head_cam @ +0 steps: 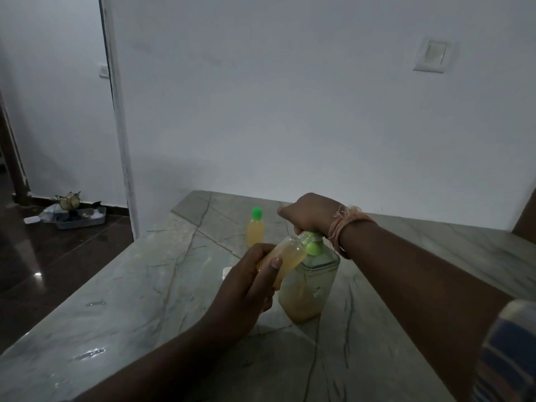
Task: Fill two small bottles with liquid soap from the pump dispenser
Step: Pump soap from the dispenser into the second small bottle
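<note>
On the counter (121, 288), the dispenser (309, 285) stands upright just ahead of me, clear-walled, with yellowish soap filling roughly its lower half. My right hand (310, 214) sits on top of it, fingers curled down over the green pump head (313, 242), wrist wrapped in a frayed orange thread (346, 224). My left hand (249, 285) grips an open bottle (287, 253), fingers and thumb wrapped round its lower body; I hold it tilted, mouth up against the pump's spout, body leaning against the dispenser's left shoulder. It holds yellowish soap up most of its length.

Beyond the dispenser and a little to its left, well apart from it, the second bottle (255, 227) stands upright on the counter, full of the same yellow soap and closed with a green cap (257, 213). Just left of the dispenser, near my left hand, a small white thing (226, 272) lies on the counter, mostly hidden; I cannot tell what it is.

Far left of the dispenser, down on the dark floor (43, 271) by the wall, sits a tray (81, 219) of clutter. High on the wall to the dispenser's right is a switch plate (432, 55).
</note>
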{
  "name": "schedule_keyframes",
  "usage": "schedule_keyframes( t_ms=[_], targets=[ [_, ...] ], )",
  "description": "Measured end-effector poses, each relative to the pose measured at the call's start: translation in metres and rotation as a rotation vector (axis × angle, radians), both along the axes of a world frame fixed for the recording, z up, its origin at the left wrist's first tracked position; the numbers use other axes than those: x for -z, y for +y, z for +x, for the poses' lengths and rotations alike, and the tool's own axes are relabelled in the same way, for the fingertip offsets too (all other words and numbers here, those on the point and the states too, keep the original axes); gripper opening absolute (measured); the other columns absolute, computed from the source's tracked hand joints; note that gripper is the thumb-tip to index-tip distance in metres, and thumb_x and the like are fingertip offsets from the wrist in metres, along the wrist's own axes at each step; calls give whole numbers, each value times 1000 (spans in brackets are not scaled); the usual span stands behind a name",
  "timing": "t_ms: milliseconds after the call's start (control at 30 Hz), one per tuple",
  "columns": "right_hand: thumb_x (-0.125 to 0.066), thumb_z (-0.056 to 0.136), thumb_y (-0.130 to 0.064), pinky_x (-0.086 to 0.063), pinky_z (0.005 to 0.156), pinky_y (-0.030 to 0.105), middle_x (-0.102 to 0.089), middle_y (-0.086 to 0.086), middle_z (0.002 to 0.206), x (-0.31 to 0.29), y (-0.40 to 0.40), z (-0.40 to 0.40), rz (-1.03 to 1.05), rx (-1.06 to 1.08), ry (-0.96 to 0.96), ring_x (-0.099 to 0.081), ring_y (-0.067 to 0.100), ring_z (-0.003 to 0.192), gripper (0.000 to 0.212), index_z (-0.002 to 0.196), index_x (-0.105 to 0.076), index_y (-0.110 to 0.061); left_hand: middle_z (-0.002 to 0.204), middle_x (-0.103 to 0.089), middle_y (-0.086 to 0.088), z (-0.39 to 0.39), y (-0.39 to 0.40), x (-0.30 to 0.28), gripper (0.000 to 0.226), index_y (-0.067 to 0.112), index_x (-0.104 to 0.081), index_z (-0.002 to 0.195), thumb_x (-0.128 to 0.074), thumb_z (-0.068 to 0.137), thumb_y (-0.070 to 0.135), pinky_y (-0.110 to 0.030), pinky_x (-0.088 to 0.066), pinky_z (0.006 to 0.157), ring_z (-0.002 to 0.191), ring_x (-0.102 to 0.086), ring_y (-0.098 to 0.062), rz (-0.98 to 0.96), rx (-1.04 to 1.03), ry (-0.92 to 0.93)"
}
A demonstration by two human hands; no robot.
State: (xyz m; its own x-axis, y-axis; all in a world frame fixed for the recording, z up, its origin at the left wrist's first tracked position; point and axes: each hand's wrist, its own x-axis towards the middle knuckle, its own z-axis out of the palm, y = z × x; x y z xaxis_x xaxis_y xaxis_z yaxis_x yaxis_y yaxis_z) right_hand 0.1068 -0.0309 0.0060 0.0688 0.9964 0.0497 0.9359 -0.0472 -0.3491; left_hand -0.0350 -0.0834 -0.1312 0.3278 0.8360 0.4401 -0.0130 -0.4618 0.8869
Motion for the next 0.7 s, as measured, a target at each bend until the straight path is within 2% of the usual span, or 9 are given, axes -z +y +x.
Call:
schedule_keyframes(
  t_ms=[100, 233, 400, 500, 600, 700],
  targets=[
    [-51, 93, -40, -36, 52, 25, -58, 0, 64, 1, 3, 2, 34, 16, 17, -50, 15, 54, 41, 63, -59, -14, 79, -59, -2, -1, 1, 0, 26, 32, -57, 114, -48, 96, 49, -25, -41, 52, 59, -50, -11, 7, -3, -8],
    [-52, 88, -41, -36, 53, 27, -64, 4, 72, 8, 8, 2, 95, 62, 101, -53, 19, 56, 38, 64, -59, -12, 78, -58, -2, 0, 3, 1, 28, 27, -56, 115, -48, 96, 46, -24, -41, 51, 58, -50, -11, 9, -2, -14],
    [-50, 95, -40, -34, 53, 25, -57, -3, 65, 4, -2, 6, 38, 1, 143, -50, 14, 56, 43, 62, -57, -14, 77, -59, -2, 0, 2, 1, 28, 29, -56, 114, -47, 96, 47, -24, -41, 50, 57, -50, -11, 3, -9, -8],
    [-47, 99, -44, -33, 51, 24, -54, -5, 63, -4, -6, 6, -18, -34, 72, -48, 11, 54, 46, 64, -56, -16, 78, -59, -2, 1, 1, 0, 28, 28, -56, 115, -48, 96, 47, -24, -41, 49, 57, -50, -11, -2, -5, -15],
    [-49, 97, -47, -34, 51, 25, -55, -5, 57, -9, -6, 3, 19, -25, 7, -49, 12, 51, 50, 59, -58, -16, 79, -59, -4, 0, 0, 0, 24, 31, -56, 114, -47, 98, 47, -23, -41, 49, 57, -50, -10, 8, 8, -8],
    [-50, 94, -45, -38, 58, 27, -66, 1, 73, 1, 2, 3, 82, 20, 116, -52, 17, 58, 45, 64, -59, -13, 78, -59, -1, 0, 2, -1, 25, 29, -56, 114, -47, 98, 46, -23, -42, 50, 57, -51, -9, 18, -6, 3]
  ],
)
